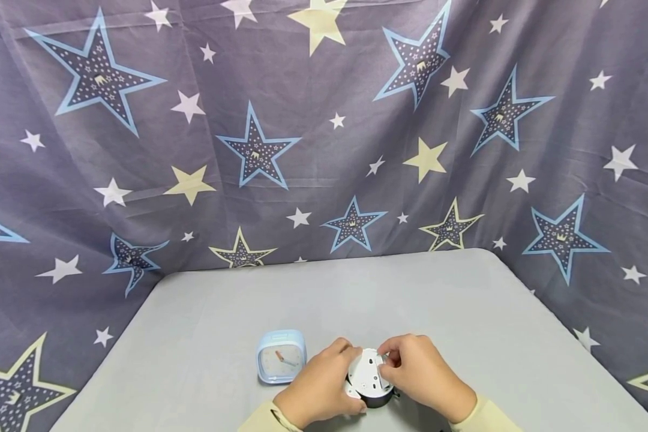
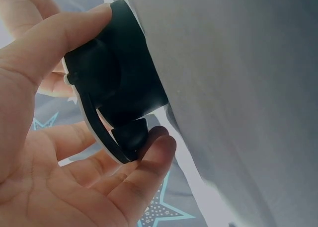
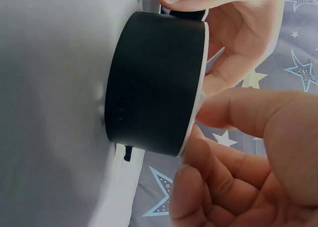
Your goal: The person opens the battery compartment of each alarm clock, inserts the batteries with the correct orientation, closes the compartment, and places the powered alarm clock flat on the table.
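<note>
A round alarm clock point(image 1: 365, 373) with a black case and white back lies back side up on the table. My left hand point(image 1: 324, 382) grips its left side; in the left wrist view the thumb point(image 2: 74, 31) presses the black case point(image 2: 131, 63) and the fingers reach round a small black lobe. On the right, my right hand point(image 1: 418, 372) has thumb and fingers pinched at a white battery cover point(image 1: 381, 367) on the back. The right wrist view shows the thumb tip point(image 3: 216, 110) against the white rim; the fingers partly hide the cover. A small black peg point(image 3: 128, 153) juts from the case.
A light blue square alarm clock point(image 1: 281, 356) stands left of my left hand, its dial facing me. The grey table point(image 1: 324, 306) stretches away to a star-patterned curtain point(image 1: 313, 138) hanging behind and at both sides.
</note>
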`<state>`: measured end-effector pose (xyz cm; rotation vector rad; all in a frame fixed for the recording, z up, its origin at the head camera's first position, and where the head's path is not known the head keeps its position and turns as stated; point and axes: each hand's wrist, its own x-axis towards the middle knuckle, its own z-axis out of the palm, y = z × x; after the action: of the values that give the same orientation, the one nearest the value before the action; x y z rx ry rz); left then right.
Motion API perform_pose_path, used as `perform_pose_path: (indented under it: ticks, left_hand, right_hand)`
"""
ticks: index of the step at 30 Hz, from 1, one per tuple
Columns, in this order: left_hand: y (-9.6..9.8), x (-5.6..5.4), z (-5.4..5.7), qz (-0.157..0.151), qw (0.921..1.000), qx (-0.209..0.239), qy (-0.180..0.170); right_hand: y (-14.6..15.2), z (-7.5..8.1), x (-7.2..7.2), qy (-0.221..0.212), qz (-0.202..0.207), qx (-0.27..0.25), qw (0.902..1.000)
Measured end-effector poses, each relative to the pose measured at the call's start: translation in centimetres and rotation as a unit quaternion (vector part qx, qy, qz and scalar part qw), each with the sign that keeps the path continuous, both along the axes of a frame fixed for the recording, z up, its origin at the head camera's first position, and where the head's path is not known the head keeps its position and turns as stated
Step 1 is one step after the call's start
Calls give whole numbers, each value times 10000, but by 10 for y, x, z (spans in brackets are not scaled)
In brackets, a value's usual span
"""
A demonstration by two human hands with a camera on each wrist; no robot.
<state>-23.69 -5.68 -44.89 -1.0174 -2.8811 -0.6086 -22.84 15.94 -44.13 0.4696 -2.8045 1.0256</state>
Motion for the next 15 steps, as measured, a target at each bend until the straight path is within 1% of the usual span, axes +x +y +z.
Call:
perform_pose_path:
  ticks: [9, 15]
  left_hand:
    - [0, 1, 2, 15, 10000, -28, -43]
    - [0, 1, 1, 20, 10000, -7, -1]
  right_hand:
    - [-1, 0, 0, 35, 15, 27, 10000]
    - [0, -1, -1, -66, 23, -36, 10000]
